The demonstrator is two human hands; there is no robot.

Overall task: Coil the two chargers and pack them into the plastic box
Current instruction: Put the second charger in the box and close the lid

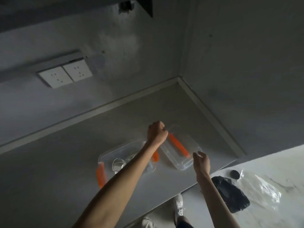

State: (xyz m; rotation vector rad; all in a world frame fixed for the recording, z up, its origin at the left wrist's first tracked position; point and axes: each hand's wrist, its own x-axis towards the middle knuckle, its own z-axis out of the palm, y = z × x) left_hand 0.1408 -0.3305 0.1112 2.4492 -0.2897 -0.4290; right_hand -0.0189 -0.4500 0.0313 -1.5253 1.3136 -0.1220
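Observation:
A clear plastic box [105, 156] with orange latches [101, 176] sits on the grey counter. Inside it lies a coiled white charger cable [118, 164]; a second charger cannot be made out. Just right of the box is its clear lid [176, 159], tilted, with an orange latch [178, 145] along it. My left hand [157, 132] reaches over the box and grips the lid's far end in a fist. My right hand [201, 162] pinches the lid's near right corner.
The counter runs into a wall corner behind the lid. A double wall socket [65, 74] is at upper left. To the right, a white surface holds a black bundle [230, 195], a round black cap [234, 174] and crinkled clear plastic [266, 190]. Shoes [178, 204] show below.

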